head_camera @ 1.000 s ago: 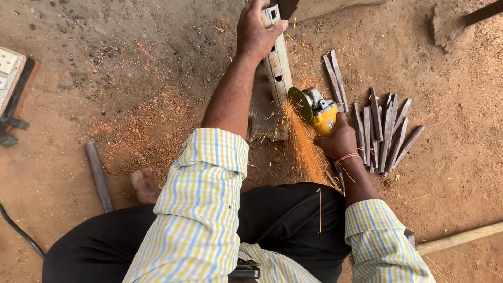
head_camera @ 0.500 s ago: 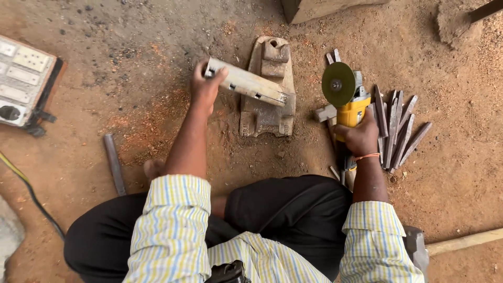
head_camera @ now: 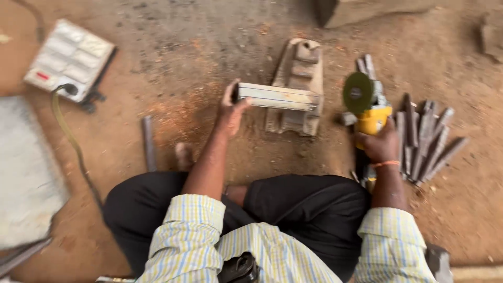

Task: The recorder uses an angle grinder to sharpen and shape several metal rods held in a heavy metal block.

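- A seated person's left hand (head_camera: 229,112) is closed around the near end of a pale rectangular metal bar (head_camera: 276,97), fingers wrapped over its open, hollow-looking end; the bar runs away from that hand to the right and lies across a worn, blocky metal stand (head_camera: 297,65) resting on the dirt.
- The right hand (head_camera: 378,147) grips the yellow body of an angle grinder (head_camera: 369,107), fingers fully curled about it; its round, dull green-grey disc (head_camera: 358,93) sits just beyond the knuckles, facing up and clear of the bar.
- Just to the outer side of the right hand lies a fanned heap of dark, flat metal strips (head_camera: 427,139), rough-edged and overlapping; two more strips (head_camera: 367,65) lie past the disc.
- Beyond and outward of the left hand, a white switchboard (head_camera: 70,58) sits on the ground with a yellowish cable (head_camera: 68,136) trailing toward the person.
- A short dark rod (head_camera: 149,142) lies on the rust-coloured, dusty soil (head_camera: 178,47) beside the left forearm, near a bare foot (head_camera: 184,155).
- A grey slab (head_camera: 26,173) fills the far left edge; motion blur softens everything.
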